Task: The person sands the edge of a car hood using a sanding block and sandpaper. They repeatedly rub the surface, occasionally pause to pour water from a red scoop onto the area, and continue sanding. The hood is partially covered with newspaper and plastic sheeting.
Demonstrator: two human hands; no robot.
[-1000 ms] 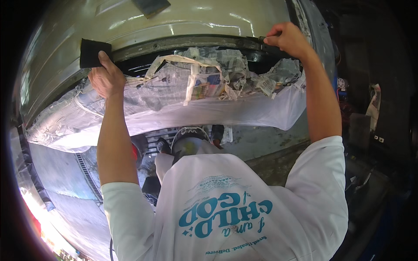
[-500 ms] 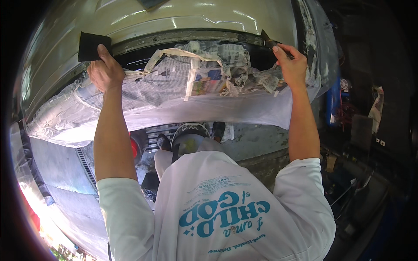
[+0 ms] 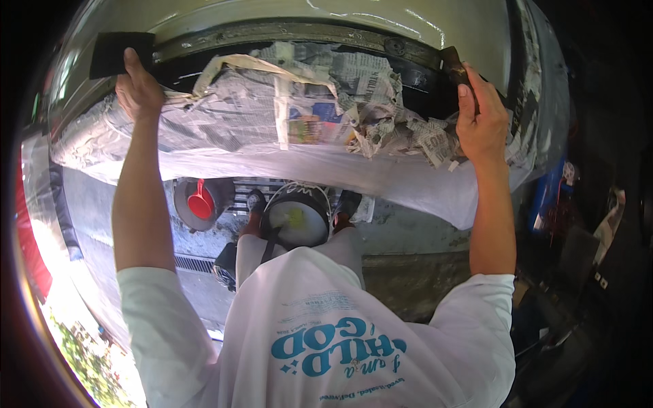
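My left hand pinches a black square sheet, which looks like sandpaper, at the left end of a metal panel edge. The thumb lies on its face. Near the right end of that edge, my right hand grips a small dark piece, apparently folded sandpaper, between thumb and fingers. Its far end touches or overlaps the edge; I cannot tell which. Between my hands runs the long vehicle panel edge with its dark recess. Below it, crumpled newspaper and masking tape cover the bodywork.
Thin plastic sheeting hangs below the newspaper. On the floor between my feet stands a bucket of cloudy liquid. A red dipper sits in a dark basin to its left. Dark clutter fills the right side.
The whole view has shifted, showing more of the bucket and the red dipper. My right hand has turned, its fingers straighter along the dark piece. My left hand still holds the black sheet.
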